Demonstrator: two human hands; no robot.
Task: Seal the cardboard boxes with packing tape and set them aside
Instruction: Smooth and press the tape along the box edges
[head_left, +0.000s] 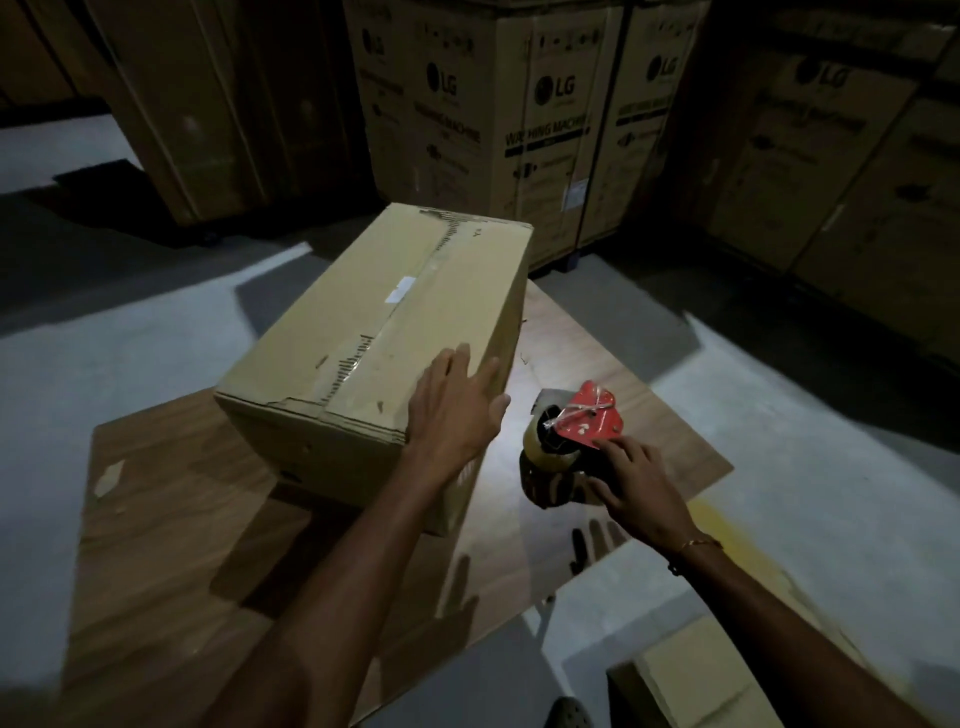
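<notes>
Cardboard box (379, 343) sits on a flat wood-grain board (171, 499) laid on the floor (810, 467), flaps shut, clear tape already along the top centre seam. Left hand (454, 410) lies flat, fingers straight, on the box's near right top corner, pressing, not gripping. Right hand (641, 491) is on the tape dispenser (571, 441) just right of the box, fingertips on its red plate and thumb at the side; looks like a light pinch, but lighting is dim, so grip is uncertain.

Handling, judged: box is stiff corrugated with dented near edge and torn paper by the seam; weight unknown, probably moderate. Best held at opposite bottom edges or corners, not by the flaps. Taped surface is slick. Dispenser is rigid; take it by the handle, keep clear of the cutter end.

Writing: big cartons (524, 130) behind read "LG" and "WASHING MACHINE". A small white label on the box top is unreadable.
</notes>
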